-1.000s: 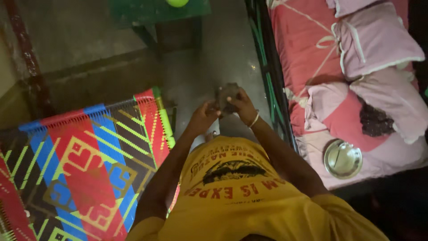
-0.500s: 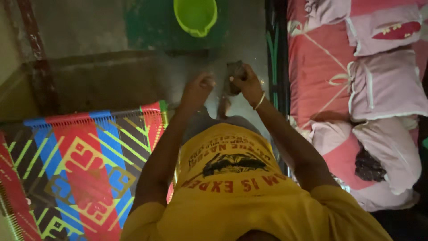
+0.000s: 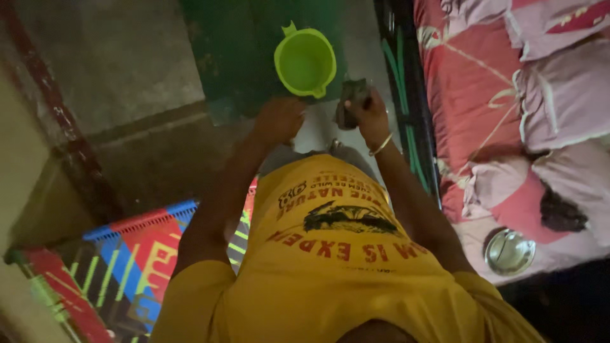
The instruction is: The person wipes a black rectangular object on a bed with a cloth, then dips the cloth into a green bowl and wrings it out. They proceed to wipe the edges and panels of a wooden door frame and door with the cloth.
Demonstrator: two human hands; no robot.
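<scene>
Dark cloth (image 3: 351,101) sits bunched inside right hand's (image 3: 370,114) grip.

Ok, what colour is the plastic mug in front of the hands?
Bright lime green; the mug shows clearly in the head view.

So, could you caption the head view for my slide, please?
Right hand grips a dark cloth beside a green mug; left hand closed, empty.

A dark, crumpled cloth (image 3: 351,101) sits bunched and upright, gripped in the right hand (image 3: 372,114), just beside a bright green plastic mug (image 3: 305,61) standing open-mouthed.
</scene>
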